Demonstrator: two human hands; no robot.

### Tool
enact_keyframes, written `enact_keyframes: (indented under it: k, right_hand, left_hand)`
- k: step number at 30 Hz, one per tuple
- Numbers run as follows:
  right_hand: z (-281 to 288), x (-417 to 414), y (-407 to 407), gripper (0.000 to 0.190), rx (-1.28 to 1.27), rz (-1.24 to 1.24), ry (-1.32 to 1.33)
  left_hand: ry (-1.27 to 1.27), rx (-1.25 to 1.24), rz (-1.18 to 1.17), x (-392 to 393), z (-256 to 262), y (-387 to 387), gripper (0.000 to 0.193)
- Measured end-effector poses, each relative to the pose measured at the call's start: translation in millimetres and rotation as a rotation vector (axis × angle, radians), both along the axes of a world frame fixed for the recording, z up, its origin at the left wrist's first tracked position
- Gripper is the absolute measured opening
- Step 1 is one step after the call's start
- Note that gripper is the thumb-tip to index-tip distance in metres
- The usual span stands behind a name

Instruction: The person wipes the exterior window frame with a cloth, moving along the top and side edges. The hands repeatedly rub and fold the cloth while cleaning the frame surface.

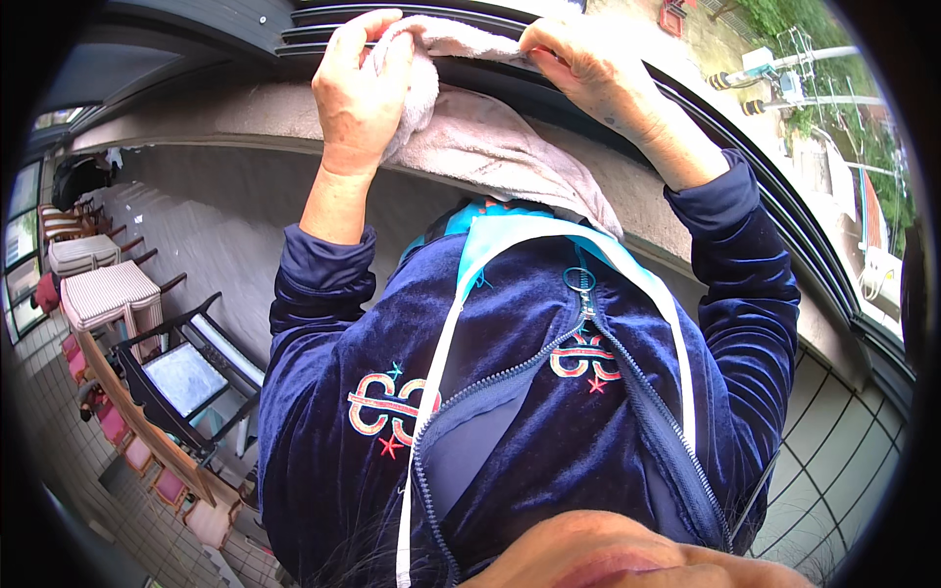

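A pale pinkish cloth (pixel 489 140) hangs over the stone window sill (pixel 276 110) and drapes down in front of me. My left hand (pixel 365 92) grips a bunched part of it against the dark metal window frame (pixel 470 16). A twisted stretch of the cloth runs across to my right hand (pixel 588 62), whose thumb and fingers pinch its other end. Both hands are raised at the frame's slotted track. Strong outside light washes out part of my right hand.
Striped upholstered seats (pixel 110 294), a black-framed piece of furniture (pixel 187 375) and a long wooden table (pixel 140 411) with pink chairs (pixel 114 422) stand to the left. Beyond the window at right are poles with wires (pixel 801 59) and trees (pixel 779 18).
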State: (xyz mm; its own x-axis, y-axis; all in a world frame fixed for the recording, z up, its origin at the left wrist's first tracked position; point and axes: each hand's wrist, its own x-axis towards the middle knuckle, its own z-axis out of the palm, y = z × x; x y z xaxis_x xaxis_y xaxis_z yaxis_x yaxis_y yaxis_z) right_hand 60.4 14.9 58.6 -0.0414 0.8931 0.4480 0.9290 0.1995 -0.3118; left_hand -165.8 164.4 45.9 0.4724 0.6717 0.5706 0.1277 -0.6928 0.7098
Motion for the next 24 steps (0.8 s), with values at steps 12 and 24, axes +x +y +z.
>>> enact_keyframes:
  k: [12, 24]
  right_hand:
    - [-1.1, -8.8, 33.5, 0.008, -0.042, 0.199, 0.002]
    - [0.1, -32.2, 76.1, 0.006, 0.058, 0.123, -0.025]
  left_hand:
    - [-0.145, -0.176, 0.011, 8.5, -3.6, 24.4, 0.008]
    - [-0.132, -0.321, -0.020, 3.6, 2.9, 12.0, 0.007]
